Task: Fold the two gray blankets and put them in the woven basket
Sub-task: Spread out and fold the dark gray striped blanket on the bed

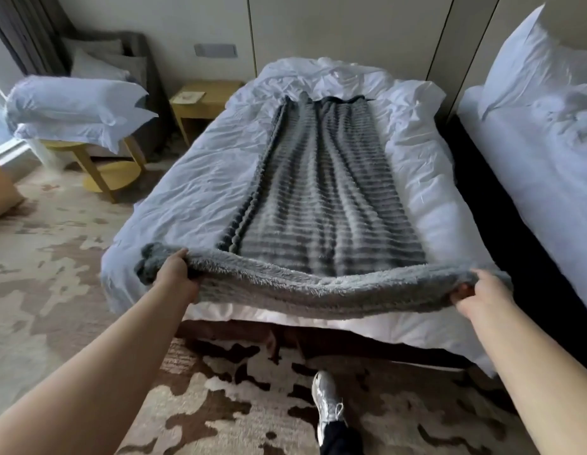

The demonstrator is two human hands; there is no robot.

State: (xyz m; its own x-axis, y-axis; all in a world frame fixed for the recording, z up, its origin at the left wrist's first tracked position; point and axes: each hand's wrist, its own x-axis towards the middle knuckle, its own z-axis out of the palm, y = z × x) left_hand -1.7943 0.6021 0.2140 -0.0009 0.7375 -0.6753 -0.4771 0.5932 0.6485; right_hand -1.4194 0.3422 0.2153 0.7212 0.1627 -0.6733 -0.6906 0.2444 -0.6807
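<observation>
I'm gripping the near edge of the gray blanket (325, 198), which is lying along the bed (193, 178) toward 12 o'clock, left hand (177, 274) at 9, right hand (479, 297) at 3, and I'm risking a crooked fold if the fluffy edge is slipping from either pinch.

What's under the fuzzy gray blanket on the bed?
The gray blanket lies on rumpled white bedding, which shows on both sides of it. The left hand and right hand grip its near edge, slightly raised. Whatever lies beneath its middle is covered.
</observation>
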